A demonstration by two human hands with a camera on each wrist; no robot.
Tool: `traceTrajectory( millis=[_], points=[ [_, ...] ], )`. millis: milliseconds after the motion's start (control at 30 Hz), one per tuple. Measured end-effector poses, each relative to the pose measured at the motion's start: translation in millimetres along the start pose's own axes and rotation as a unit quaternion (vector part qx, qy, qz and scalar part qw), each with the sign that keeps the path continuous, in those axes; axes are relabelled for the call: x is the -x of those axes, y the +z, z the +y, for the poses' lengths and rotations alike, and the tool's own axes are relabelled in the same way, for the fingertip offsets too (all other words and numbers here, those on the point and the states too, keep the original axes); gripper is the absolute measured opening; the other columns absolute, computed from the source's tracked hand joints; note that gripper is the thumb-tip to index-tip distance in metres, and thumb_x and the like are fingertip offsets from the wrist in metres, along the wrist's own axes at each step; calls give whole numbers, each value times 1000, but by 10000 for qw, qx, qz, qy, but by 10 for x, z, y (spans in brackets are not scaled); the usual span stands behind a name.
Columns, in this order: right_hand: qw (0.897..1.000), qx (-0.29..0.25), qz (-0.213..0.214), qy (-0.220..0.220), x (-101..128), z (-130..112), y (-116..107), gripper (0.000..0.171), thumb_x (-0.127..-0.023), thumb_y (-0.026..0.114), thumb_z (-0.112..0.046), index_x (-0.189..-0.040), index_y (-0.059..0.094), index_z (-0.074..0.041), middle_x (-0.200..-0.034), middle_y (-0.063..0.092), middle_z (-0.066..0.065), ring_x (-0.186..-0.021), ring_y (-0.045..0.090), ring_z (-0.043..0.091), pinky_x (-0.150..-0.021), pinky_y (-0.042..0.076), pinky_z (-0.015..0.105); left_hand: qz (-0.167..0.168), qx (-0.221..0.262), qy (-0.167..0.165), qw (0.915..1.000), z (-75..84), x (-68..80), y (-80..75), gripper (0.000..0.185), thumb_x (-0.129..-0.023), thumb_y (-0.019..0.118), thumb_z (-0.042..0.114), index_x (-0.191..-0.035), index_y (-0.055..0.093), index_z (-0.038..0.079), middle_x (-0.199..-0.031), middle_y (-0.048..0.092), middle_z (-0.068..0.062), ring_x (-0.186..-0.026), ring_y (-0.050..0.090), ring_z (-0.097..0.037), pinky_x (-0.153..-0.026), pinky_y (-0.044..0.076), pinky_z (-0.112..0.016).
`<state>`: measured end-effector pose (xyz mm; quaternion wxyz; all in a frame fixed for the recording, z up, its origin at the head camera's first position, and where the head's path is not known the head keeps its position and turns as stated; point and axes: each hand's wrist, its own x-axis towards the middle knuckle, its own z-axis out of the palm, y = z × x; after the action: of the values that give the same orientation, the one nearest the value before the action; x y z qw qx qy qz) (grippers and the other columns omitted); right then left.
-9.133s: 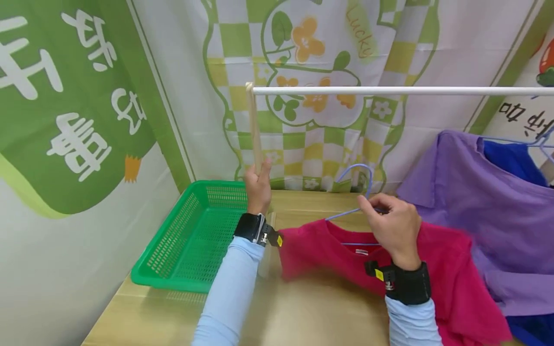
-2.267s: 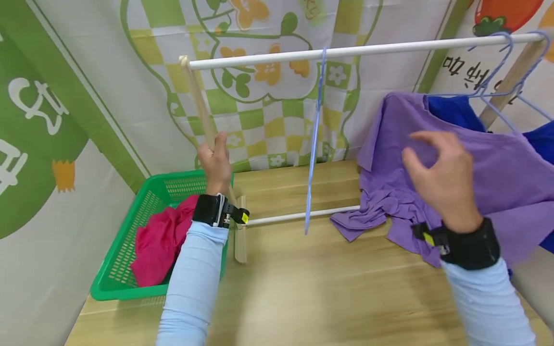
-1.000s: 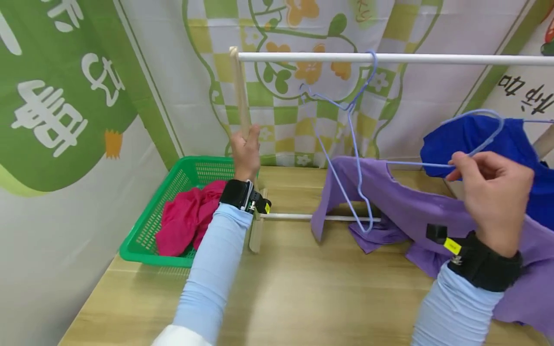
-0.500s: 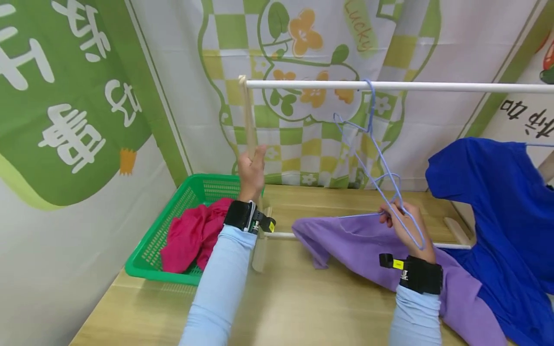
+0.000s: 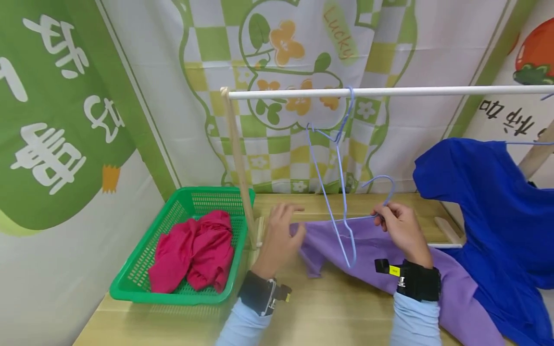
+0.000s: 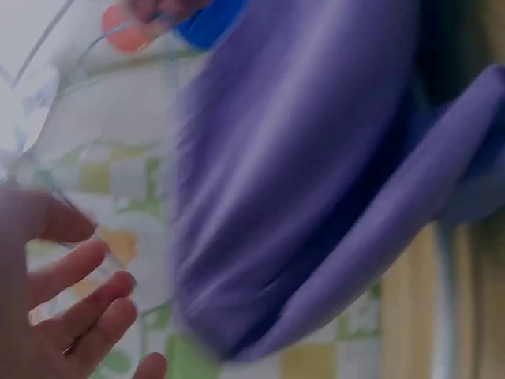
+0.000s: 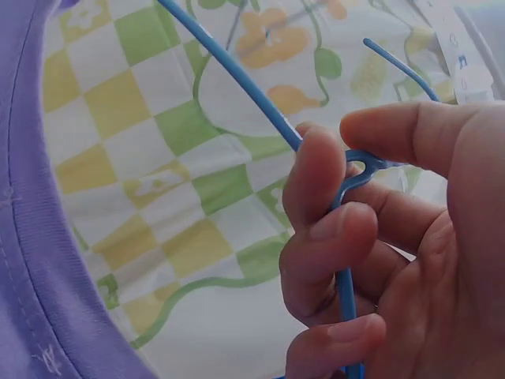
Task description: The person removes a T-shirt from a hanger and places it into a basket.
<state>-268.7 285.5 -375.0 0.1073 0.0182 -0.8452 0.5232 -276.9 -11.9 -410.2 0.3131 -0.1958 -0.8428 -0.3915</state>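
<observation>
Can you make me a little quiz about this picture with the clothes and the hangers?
1. What colour is the shirt lying in the green basket?
2. True or false: the right hand pinches a blue hanger that is inside the purple shirt.
3. Which hangs bare on the white rail? A) an empty hanger B) a towel C) a sock

Key
1. Pink, the pink shirt.
2. True.
3. A.
</observation>
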Motion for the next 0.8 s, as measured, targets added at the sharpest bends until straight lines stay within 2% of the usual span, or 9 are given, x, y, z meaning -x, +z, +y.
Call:
traceTrajectory(
  millis=[67, 100, 167, 233, 300, 400, 467, 600, 800],
  points=[
    [9999, 4, -117, -73, -7, -32, 47, 36, -110, 55, -28, -105, 72, 3, -73, 64, -7, -66, 56, 9, -63, 44, 25, -1008, -271, 155, 9944, -3, 71, 158, 36, -98, 66, 23, -132, 68, 13, -133, 68, -6, -124, 59, -25, -104, 49, -49],
    [9998, -24, -171, -109, -5, -44, 70, 35, -110, 55, -26, -105, 72, 3, -73, 64, -7, -66, 56, 9, -61, 43, 25, -1316, -398, 216, 9903, -6, 94, 222, 37, -100, 66, 29, -135, 68, 15, -136, 69, -4, -126, 61, -25, -105, 48, -49],
    [9995, -4, -269, -161, 7, -62, 93, 33, -109, 56, -25, -102, 72, 3, -73, 64, -4, -65, 55, 9, -59, 42, 25, -1635, -532, 401, 9843, -13, 121, 327, 35, -103, 64, 34, -134, 70, 17, -133, 73, -2, -123, 67, -24, -102, 51, -47],
    [9990, 103, -352, -266, 30, -74, 68, 31, -109, 58, -25, -98, 72, 2, -73, 64, -1, -64, 55, 10, -57, 41, 25, -1739, -447, 551, 9822, -9, 138, 397, 32, -106, 62, 34, -128, 74, 16, -124, 78, -2, -114, 73, -22, -98, 56, -43],
    [9980, 209, -413, -420, 52, -81, -1, 30, -108, 60, -25, -96, 73, -1, -73, 66, 4, -64, 55, 12, -57, 41, 26, -1693, -312, 627, 9831, -5, 146, 451, 28, -106, 63, 32, -123, 77, 15, -117, 80, -3, -104, 78, -21, -92, 60, -39],
    [9962, 314, -515, -631, 110, -80, -62, 29, -107, 63, -28, -95, 75, -5, -76, 69, 8, -65, 57, 15, -59, 42, 27, -1647, -216, 654, 9839, -19, 178, 411, 22, -104, 67, 26, -118, 79, 15, -113, 81, -4, -98, 80, -21, -86, 63, -36],
    [9956, 339, -506, -718, 138, -72, -114, 29, -107, 64, -29, -95, 75, -6, -76, 70, 8, -66, 58, 17, -57, 41, 29, -1652, -139, 606, 9843, -15, 179, 378, 20, -101, 70, 23, -116, 81, 16, -111, 82, -4, -91, 80, -20, -78, 62, -32],
    [9958, 347, -225, -815, 174, -72, -200, 28, -106, 66, -28, -96, 75, -4, -75, 72, 3, -65, 59, 16, -52, 37, 31, -1708, 98, 500, 9840, -23, 142, 309, 18, -99, 72, 19, -114, 81, 16, -111, 82, -3, -86, 78, -17, -70, 58, -26],
    [9960, 269, 58, -849, 231, -89, -298, 22, -103, 71, -24, -98, 74, -3, -76, 75, -3, -66, 62, 15, -50, 39, 30, -1667, 497, 456, 9837, -43, 91, 230, 22, -98, 73, 23, -117, 81, 15, -110, 82, -1, -92, 79, -15, -78, 61, -25]
  ],
)
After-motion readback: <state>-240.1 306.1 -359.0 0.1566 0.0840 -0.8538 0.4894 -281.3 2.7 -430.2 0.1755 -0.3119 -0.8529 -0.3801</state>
